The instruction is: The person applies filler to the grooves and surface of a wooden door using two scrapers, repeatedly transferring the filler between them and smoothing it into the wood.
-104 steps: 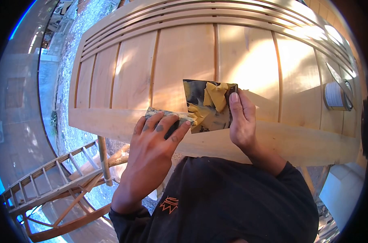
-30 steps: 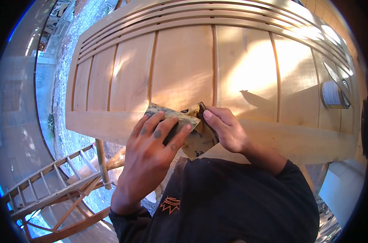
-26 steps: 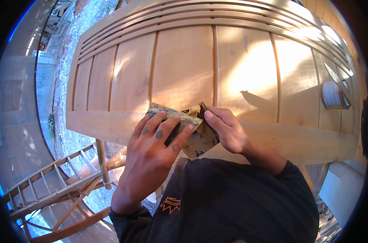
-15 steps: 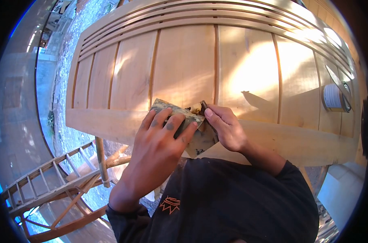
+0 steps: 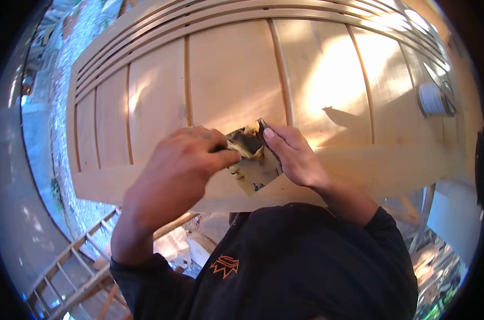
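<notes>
My left hand [image 5: 172, 170], somewhat smeared by motion, has its thumb and fingers closed on a dark, flat scraper blade [image 5: 244, 143] with pale paste along its edge. Directly beneath lies a thin, greyish flat plate [image 5: 255, 178], spotted with dark marks and yellowish paste. My right hand [image 5: 295, 157] grips this plate from its right side, the thumb pressed on a dark piece at its upper corner. Its other fingers are mostly hidden underneath. Both hands are over the lower rail of a pale wooden panelled piece [image 5: 228, 80].
A can with a white label [image 5: 433, 100] stands at the right of the panel, a flat blade-like thing lying across it. Slats [image 5: 226, 16] curve along the panel's far edge. A wooden ladder [image 5: 74, 272] is at lower left. Sunlight patches fall on the wood.
My left hand has moved left and turned, tilting the scraper blade up from the plate. My right hand keeps its grip. The whole view has shifted slightly.
</notes>
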{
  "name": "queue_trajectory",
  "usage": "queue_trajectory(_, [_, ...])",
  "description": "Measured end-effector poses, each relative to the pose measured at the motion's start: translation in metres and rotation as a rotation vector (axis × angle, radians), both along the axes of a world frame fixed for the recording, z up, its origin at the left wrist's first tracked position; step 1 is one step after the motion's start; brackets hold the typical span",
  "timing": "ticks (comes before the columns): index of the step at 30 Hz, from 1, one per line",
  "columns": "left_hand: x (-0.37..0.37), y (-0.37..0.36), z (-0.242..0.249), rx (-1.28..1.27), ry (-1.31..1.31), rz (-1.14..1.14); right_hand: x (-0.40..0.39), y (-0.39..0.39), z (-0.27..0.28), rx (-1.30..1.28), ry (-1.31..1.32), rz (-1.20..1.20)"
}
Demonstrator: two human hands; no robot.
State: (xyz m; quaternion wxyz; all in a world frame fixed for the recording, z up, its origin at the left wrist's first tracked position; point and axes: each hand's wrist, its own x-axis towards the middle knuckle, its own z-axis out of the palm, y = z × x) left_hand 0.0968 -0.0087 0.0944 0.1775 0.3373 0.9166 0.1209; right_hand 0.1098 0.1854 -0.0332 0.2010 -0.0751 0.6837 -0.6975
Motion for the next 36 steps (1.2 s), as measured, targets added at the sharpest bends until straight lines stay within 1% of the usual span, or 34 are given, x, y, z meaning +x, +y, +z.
queue_trajectory(4, [-0.024,-0.034,0.001,0.158,0.075,-0.095,-0.001,-0.038,0.012,-0.027,0.037,-0.184])
queue_trajectory(7, [-0.038,-0.054,0.005,0.193,0.131,-0.23,-0.003,-0.063,0.041,0.079,-0.036,-0.18])
queue_trajectory(10, [-0.051,-0.076,0.004,0.124,0.177,-0.34,-0.009,-0.091,0.058,0.206,-0.02,-0.252])
queue_trajectory(13, [-0.064,-0.091,0.002,0.075,0.129,-0.459,-0.01,-0.106,0.05,0.281,0.022,-0.29])
queue_trajectory(16, [-0.077,-0.102,0.005,-0.049,0.077,-0.57,-0.011,-0.119,0.053,0.311,0.015,-0.367])
queue_trajectory(19, [-0.097,-0.118,0.004,0.207,0.001,-0.463,-0.014,-0.121,0.052,0.302,0.044,-0.462])
queue_trajectory(20, [-0.104,-0.128,0.002,0.262,-0.049,-0.407,-0.015,-0.12,0.05,0.291,0.053,-0.469])
queue_trajectory(22, [-0.108,-0.135,0.003,0.497,-0.215,-0.306,-0.013,-0.107,0.057,0.261,0.063,-0.49])
queue_trajectory(23, [-0.109,-0.14,0.0,0.608,-0.292,-0.256,-0.011,-0.101,0.051,0.211,0.047,-0.498])
queue_trajectory(25, [-0.099,-0.145,-0.007,0.683,-0.318,-0.16,-0.008,-0.093,0.041,0.098,0.001,-0.515])
queue_trajectory(27, [-0.083,-0.148,-0.014,0.762,-0.325,-0.051,-0.003,-0.099,0.052,-0.102,-0.082,-0.677])
queue_trajectory(28, [-0.076,-0.15,-0.017,0.753,-0.335,0.002,0.001,-0.101,0.056,-0.204,-0.131,-0.759])
queue_trajectory(29, [-0.064,-0.147,-0.02,0.811,-0.309,0.081,0.005,-0.098,0.037,-0.175,-0.103,-0.815])
queue_trajectory(30, [-0.049,-0.141,-0.024,0.872,-0.28,0.158,0.01,-0.094,0.004,-0.142,-0.073,-0.873])
queue_trajectory(31, [-0.034,-0.135,-0.029,0.937,-0.248,0.233,0.012,-0.085,0.011,-0.399,-0.163,-0.801])
queue_trajectory(32, [-0.02,-0.128,-0.035,0.988,-0.197,0.259,0.014,-0.077,0.018,-0.637,-0.277,-0.737])
queue_trajectory(34, [0.007,-0.113,-0.05,1.061,-0.058,0.275,0.016,-0.077,0.02,-0.708,-0.248,-0.801])
queue_trajectory(36, [0.029,-0.097,-0.07,1.111,0.099,0.201,0.019,-0.077,0.019,-0.739,-0.21,-0.84])
